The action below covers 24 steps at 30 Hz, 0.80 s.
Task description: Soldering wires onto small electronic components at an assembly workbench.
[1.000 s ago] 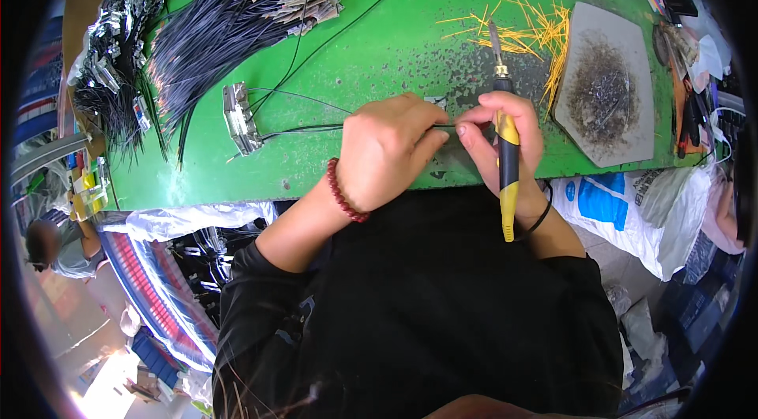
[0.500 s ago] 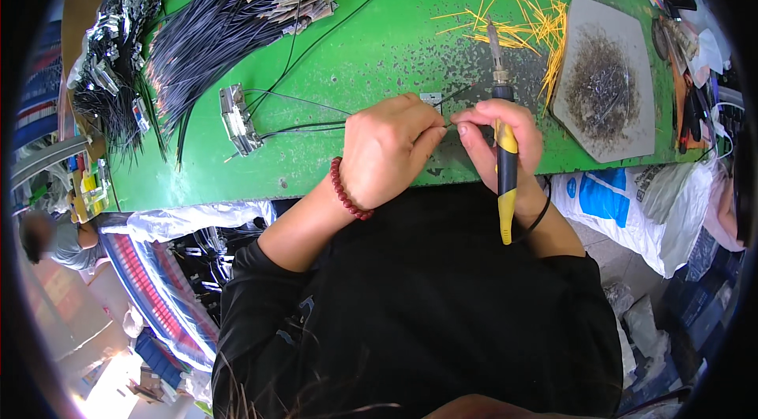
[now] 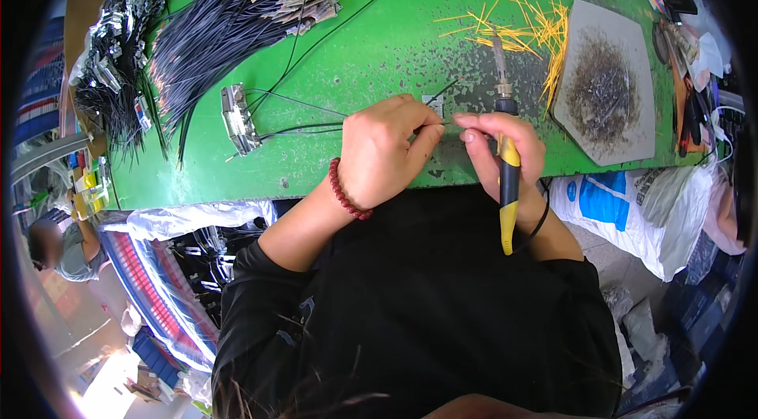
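Note:
My left hand [image 3: 387,143], with a red bead bracelet at its wrist, pinches a black cable [image 3: 304,129] over the green table. The cable runs left to a shiny silver metal piece [image 3: 239,121]. A thin dark wire end [image 3: 447,90] sticks out past the fingers, by a small light plate [image 3: 433,102]. Tucked in my right hand [image 3: 517,139] is a yellow-and-black soldering iron [image 3: 510,182], its metal tip pointing away from me. My right thumb and forefinger come close together just right of the left fingertips; whether they hold a wire too is hard to see.
A large bundle of black wires [image 3: 209,44] lies at the far left beside silver-ended cables [image 3: 114,48]. Loose yellow sticks [image 3: 513,42] are scattered near a stained grey board [image 3: 608,95]. A white plastic bag [image 3: 655,218] hangs below the right edge. Another person [image 3: 75,249] is at far left.
My right hand has drawn slightly to the right, carrying the soldering iron a little toward me. A small gap now shows between both hands' fingertips. The left hand has barely shifted left.

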Available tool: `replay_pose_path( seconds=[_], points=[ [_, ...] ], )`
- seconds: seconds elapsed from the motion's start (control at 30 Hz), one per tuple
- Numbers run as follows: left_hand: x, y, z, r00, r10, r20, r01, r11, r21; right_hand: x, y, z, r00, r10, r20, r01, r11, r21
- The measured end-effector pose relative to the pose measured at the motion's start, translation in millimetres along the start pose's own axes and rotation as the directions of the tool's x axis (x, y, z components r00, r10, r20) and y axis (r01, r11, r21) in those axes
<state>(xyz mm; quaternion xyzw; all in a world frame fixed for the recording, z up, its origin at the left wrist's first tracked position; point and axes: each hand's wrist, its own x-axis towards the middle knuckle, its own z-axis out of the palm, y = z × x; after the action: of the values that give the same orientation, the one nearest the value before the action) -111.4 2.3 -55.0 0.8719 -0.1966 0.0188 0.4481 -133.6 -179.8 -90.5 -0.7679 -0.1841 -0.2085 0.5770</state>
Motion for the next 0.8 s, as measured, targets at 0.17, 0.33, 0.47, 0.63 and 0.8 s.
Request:
replay_pose_path(
  seconds=[0.17,0.33,0.47,0.63,0.8],
  points=[
    [-1,1,-1,1.000,-0.021,0.002,0.021,1.000,0.007,-2,-1,-6,0.992,-0.023,0.120,0.024,1.000,-0.011],
    [-2,-4,2,1.000,-0.010,-0.028,0.009,1.000,-0.007,-4,-1,-4,0.990,0.000,0.144,-0.002,1.000,0.014],
    [-1,-5,2,0.999,0.011,-0.030,-0.011,1.000,-0.007,-7,0,2,0.996,0.093,-0.007,-0.092,0.990,0.105],
    [-1,-3,0,0.999,0.043,-0.011,-0.042,0.999,0.033,6,2,2,0.965,0.225,0.134,-0.239,0.966,0.099],
    [-2,-4,3,0.999,0.043,-0.015,-0.044,0.999,-0.018,8,-1,4,0.960,0.243,0.140,-0.253,0.966,0.060]
  ],
)
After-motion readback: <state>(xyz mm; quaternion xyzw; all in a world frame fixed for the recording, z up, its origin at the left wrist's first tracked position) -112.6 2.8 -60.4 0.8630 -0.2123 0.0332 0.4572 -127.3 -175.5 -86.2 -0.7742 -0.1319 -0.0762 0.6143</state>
